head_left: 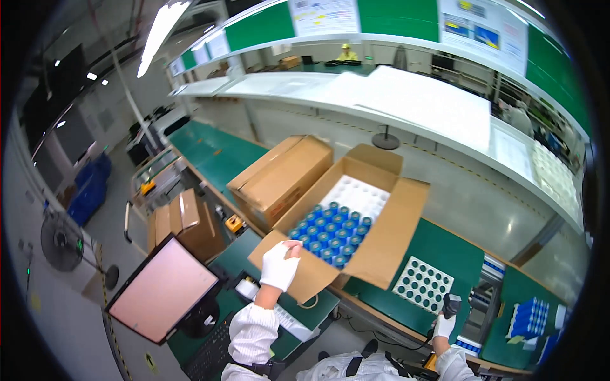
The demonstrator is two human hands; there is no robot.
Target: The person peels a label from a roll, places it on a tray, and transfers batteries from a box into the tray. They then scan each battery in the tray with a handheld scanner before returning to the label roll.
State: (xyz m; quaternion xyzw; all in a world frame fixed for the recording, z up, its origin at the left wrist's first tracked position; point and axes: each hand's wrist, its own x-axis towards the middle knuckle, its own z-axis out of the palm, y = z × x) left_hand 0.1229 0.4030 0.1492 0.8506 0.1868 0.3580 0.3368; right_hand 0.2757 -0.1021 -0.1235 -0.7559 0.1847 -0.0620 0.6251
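An open cardboard box (383,238) stands tilted in view on the green bench, flaps folded out. Rows of blue cylindrical cells (327,233) fill its near part, and a white tray with round holes (359,197) shows in the far part. My left hand (279,267), in a white glove with bare fingertips, is over the box's near flap (305,270); its fingers are drawn together, and what they hold, if anything, is hidden. My right hand (443,327), also gloved, grips a dark handheld scanner (452,305) beside a white perforated tray (424,286) lying on the bench.
A closed carton (283,174) stands left of the open box. A monitor (164,289) and keyboard (210,346) are at lower left. More blue cells (528,319) stand at far right past a roller conveyor (486,286). A white shelf (305,86) runs above the bench.
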